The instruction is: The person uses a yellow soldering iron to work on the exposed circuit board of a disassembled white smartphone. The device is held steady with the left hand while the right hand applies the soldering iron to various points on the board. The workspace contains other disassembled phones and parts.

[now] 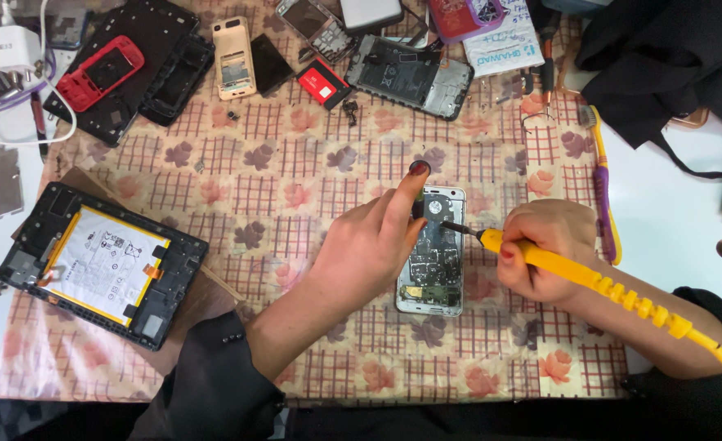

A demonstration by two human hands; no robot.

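Nearest the viewer, the two dark-sleeved forearms reach up over the patterned cloth (pixel 312 163) that covers the desk (pixel 671 237), and both meet at the opened phone (pixel 433 253), which lies flat at the middle of that cloth with its circuit board facing up. The left hand (pixel 369 245) rests against the phone's left edge, most fingers curled loosely, the forefinger stretched up past its top corner to steady it; it presses and braces more than it grips. The right hand (pixel 540 249), just right of the phone, is clenched around a yellow soldering iron (pixel 590 282), whose dark tip touches the board in the phone's upper half while its ribbed cord trails off to the lower right. The phone's long axis runs away from the viewer, top end far, bottom end near. It looks light, stiff and fragile, with bare parts exposed, so it is best held by its metal side rails and never by the board. Well left of the phone lies an opened tablet (pixel 103 265) with a white battery. Beyond the phone, at the far edge, sit a red handset shell (pixel 99 73), a beige phone back (pixel 234 57) and another stripped phone frame (pixel 410 77); to its right lies a purple toothbrush (pixel 602 184).
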